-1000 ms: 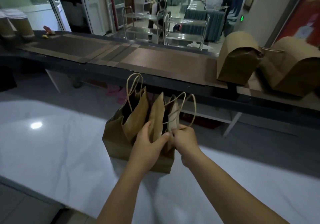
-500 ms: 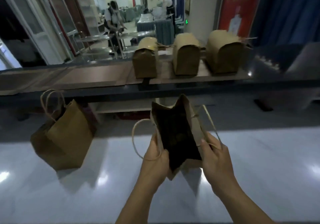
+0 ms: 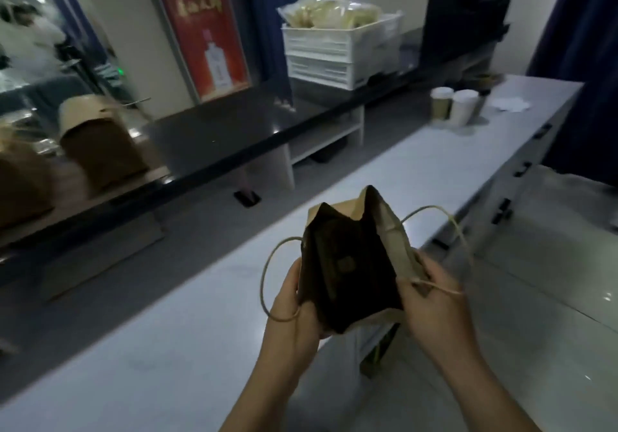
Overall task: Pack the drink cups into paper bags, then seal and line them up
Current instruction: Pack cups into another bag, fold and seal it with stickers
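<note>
White counter point(image 3: 150, 358) below a dark shelf point(image 3: 217, 137) bearing sealed bags point(image 3: 100, 144); two cups point(image 3: 453, 107) stand at the counter's far end, well apart from us. We hold an open bag point(image 3: 351, 277) in the air at its near edge. Risk, as we judge it: uneven pulling could tear the paper or collapse the mouth. Our left hand point(image 3: 294, 318) grips the left wall, fingers curled; our right hand point(image 3: 434, 304) pinches the right rim beside the handle point(image 3: 444, 217).

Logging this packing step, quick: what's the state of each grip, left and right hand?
Left grip: holds the open bag by its left edge.
Right grip: holds the bag's right edge, by the handle.
</note>
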